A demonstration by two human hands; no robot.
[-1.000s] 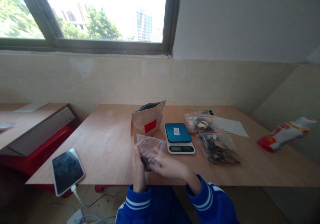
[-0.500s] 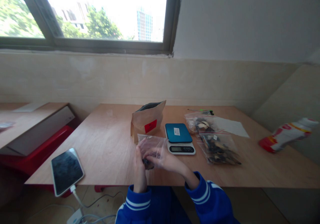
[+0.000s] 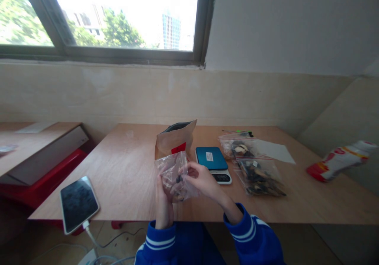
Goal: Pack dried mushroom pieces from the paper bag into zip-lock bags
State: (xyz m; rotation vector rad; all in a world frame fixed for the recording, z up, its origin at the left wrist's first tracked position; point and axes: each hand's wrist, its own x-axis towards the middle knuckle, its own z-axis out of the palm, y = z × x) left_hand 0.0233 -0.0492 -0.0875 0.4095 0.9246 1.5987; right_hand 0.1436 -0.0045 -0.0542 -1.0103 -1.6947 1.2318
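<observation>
A clear plastic bag with a few small dark pieces near its bottom is held up over the table's front edge. My left hand supports it from the left, thumb up along its side and the other fingers partly hidden behind the plastic. At the bag's right side, my right hand is closed, with thumb and forefinger pinching the plastic. Just behind the bag stands an open brown paper pouch with a red label. To the right of my right hand lies a kitchen scale with a blue top.
Right of the scale lie clear zip bags of dried dark and pale pieces, a nearer one and a farther one, beside white paper. A white-and-red bottle is at far right. A plugged-in phone rests at the left edge.
My right hand has drawn back from over the bag's middle to its right side. The bag has turned and tilted, and its contents show more plainly. My left hand has shifted slightly left.
</observation>
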